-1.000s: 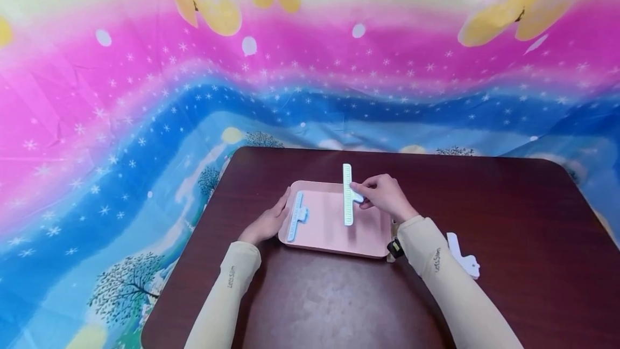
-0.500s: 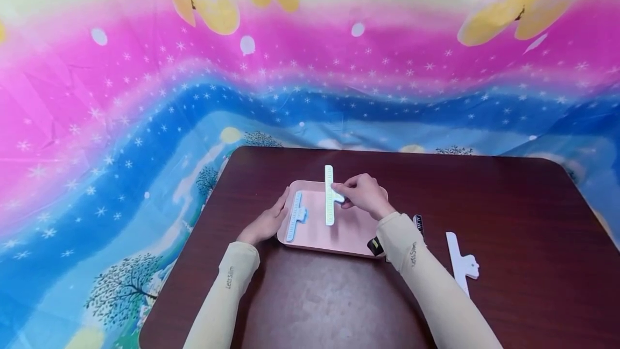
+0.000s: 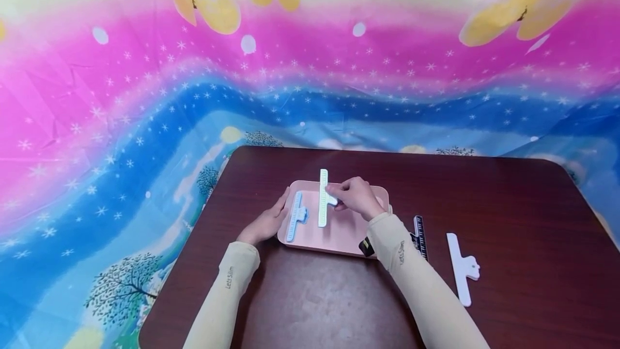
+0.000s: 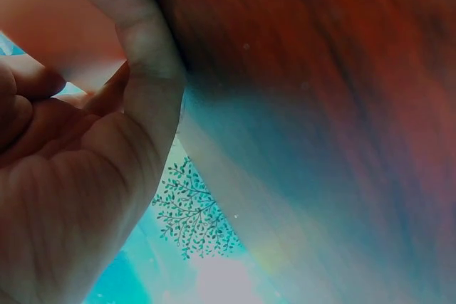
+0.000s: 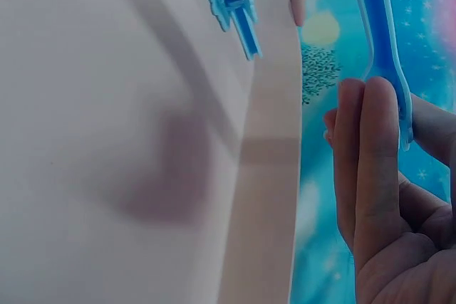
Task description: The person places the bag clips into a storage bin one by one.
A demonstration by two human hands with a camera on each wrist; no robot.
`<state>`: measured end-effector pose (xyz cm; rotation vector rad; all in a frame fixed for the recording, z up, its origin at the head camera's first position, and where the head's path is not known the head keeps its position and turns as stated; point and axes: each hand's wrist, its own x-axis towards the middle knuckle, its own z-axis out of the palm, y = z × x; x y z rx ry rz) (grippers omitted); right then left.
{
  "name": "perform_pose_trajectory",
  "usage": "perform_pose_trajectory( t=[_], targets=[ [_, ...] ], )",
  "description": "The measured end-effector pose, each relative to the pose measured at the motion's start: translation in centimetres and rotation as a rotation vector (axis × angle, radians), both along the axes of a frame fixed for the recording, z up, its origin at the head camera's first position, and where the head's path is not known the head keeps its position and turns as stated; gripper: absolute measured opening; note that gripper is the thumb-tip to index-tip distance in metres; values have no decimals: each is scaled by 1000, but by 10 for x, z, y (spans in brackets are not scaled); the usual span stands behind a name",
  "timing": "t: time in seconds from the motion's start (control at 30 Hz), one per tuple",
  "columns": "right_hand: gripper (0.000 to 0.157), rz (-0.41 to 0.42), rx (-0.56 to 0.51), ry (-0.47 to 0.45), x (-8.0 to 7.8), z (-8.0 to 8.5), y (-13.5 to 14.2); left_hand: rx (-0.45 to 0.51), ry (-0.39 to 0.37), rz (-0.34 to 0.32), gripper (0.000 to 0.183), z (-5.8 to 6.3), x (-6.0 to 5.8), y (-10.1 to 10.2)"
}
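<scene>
The right hand [image 3: 356,197] pinches a pale green clip [image 3: 323,201] above the pink tray [image 3: 341,236], where a blue clip [image 3: 294,216] lies; the left hand [image 3: 266,224], fingers extended, touches the tray's left side. Both sleeves [image 3: 237,265] read "LetsSlim".

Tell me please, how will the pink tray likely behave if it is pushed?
The pink tray probably stays stiff, since its rim looks even. It should slide rather than tip, being broad and low. The blue clip lying inside might shift along.
</scene>
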<state>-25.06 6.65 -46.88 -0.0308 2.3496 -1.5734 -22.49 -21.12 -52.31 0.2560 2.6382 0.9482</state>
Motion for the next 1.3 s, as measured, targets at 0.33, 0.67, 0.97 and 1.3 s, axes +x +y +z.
perform_pose_trajectory(
  t=[0.33, 0.67, 0.97, 1.3],
  targets=[
    [36, 14, 65, -12, -4, -10, -6, 7, 1, 8, 61, 1, 2, 0],
    [34, 47, 118, -36, -8, -15, -13, 10, -11, 17, 62, 1, 3, 0],
    [32, 78, 187, -43, -12, -22, -22, 9, -10, 3, 62, 3, 2, 0],
    [30, 131, 267, -67, -21, -27, -27, 5, 1, -2, 62, 1, -3, -1]
  ],
)
